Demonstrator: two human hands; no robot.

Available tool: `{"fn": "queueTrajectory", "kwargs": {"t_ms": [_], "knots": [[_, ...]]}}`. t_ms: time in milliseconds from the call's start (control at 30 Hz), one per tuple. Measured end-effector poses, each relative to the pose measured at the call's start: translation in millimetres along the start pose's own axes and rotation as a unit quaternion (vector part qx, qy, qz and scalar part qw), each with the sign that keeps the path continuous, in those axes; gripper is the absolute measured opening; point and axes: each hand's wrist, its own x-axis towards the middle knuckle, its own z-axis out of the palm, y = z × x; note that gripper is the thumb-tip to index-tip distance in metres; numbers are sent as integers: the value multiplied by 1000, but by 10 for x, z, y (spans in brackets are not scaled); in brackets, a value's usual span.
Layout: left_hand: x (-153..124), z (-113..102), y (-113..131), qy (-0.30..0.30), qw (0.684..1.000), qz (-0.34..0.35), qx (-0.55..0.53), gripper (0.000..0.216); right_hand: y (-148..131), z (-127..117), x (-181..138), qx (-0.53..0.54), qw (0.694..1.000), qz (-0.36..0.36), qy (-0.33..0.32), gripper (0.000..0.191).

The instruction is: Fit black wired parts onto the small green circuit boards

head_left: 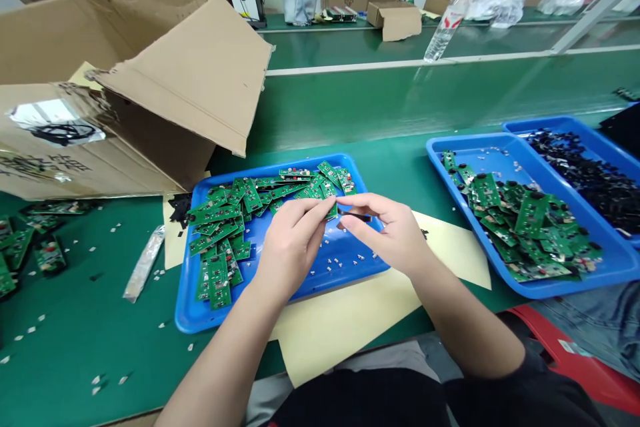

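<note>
Green surface (395,160), one. Cardboard box (140,87), flaps open, ten o'clock. Blue plastic tray (195,317), centre. Heap of green circuit boards (219,280), along the tray's seven-to-one-o'clock side. Left hand (295,237), above tray: fingertips together, grip's contents hidden, cannot tell. Right hand (390,233), its three o'clock: grip closed on small black part (356,216), above tray.
</note>
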Motion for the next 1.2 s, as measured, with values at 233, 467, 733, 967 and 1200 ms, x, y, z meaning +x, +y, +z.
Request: {"fn": "queueTrajectory", "kwargs": {"t_ms": [233,467,733,967,1200], "knots": [[13,5,11,-19,998,-20,-61,37,18,51,21,-109,980,-134,97,14],[30,-22,18,-8,997,-48,-65,36,18,11,35,-213,930,-270,130,17],[23,4,44,63,991,-59,-102,30,52,-7,39,-237,901,-349,101,17],[14,29,6,103,990,22,-95,33,-8,-202,39,-182,947,-266,-1,57],[28,3,2,162,984,76,27,36,-100,-150,-39,37,995,-95,3,34]]}}
